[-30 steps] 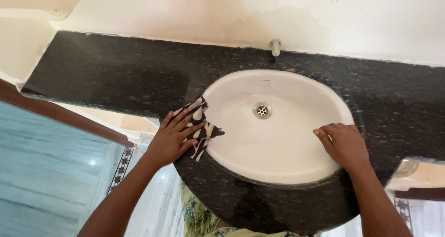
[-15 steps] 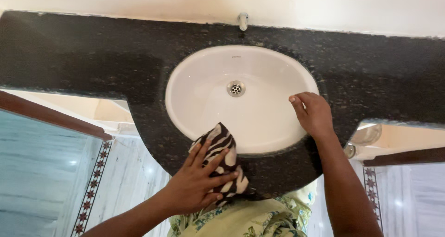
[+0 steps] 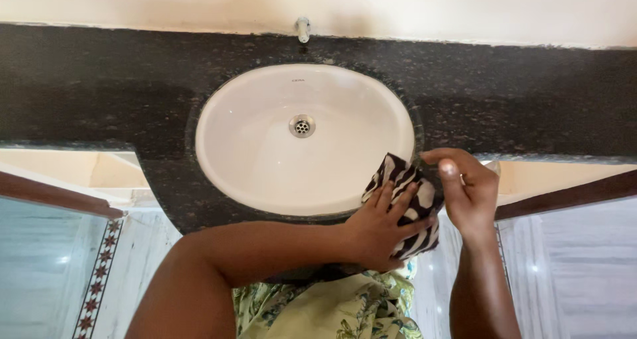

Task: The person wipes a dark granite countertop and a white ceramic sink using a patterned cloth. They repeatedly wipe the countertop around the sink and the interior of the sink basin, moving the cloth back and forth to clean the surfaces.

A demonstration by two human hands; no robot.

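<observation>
My left hand (image 3: 378, 229) lies flat, fingers spread, pressing the striped cloth (image 3: 406, 203) onto the dark stone counter (image 3: 119, 87) at the front right rim of the white basin (image 3: 265, 160). My right hand (image 3: 468, 190) is loosely curled just beside the cloth, fingertips touching its edge, gripping nothing firmly
</observation>
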